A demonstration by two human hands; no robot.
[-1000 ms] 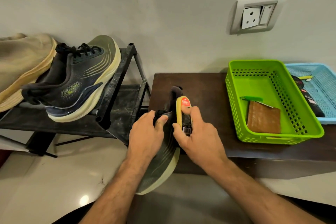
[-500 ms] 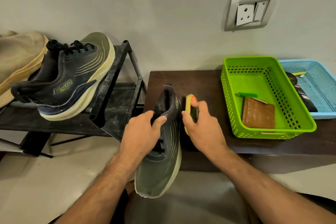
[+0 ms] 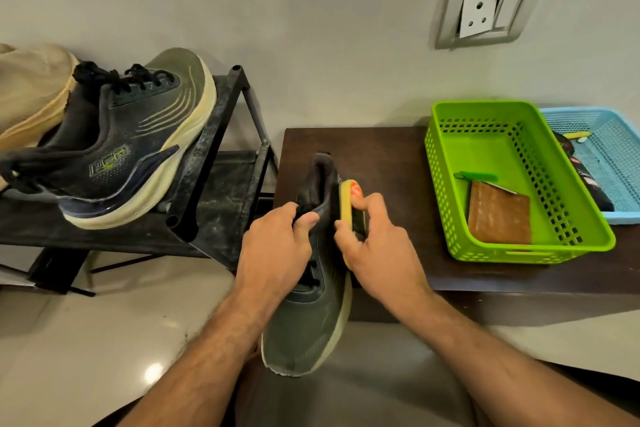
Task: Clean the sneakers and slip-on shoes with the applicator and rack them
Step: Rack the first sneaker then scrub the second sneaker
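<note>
Head view: we've got 1 sneaker in hand and the applicator on its side.

Dead center, our left hand (image 3: 275, 250) is wrapped around the collar of the green sneaker (image 3: 304, 326), thumb hooked over the opening, heel pointing to 12 o'clock and toe hanging toward 6 over the floor. Our right hand (image 3: 377, 253) grips the yellow applicator (image 3: 350, 204), fingers curled round it, its sponge edge pressed against the sneaker's right side near the heel. At 9 o'clock the second sneaker (image 3: 114, 156) sits tilted on the black shoe rack (image 3: 214, 135), with a tan slip-on shoe (image 3: 31, 94) just beside it at the left edge. Toward 3 o'clock a green basket (image 3: 450, 184) holds a brown wallet-like thing (image 3: 498, 215) on the dark table (image 3: 374, 149), touching a blue basket (image 3: 620, 156).
</note>
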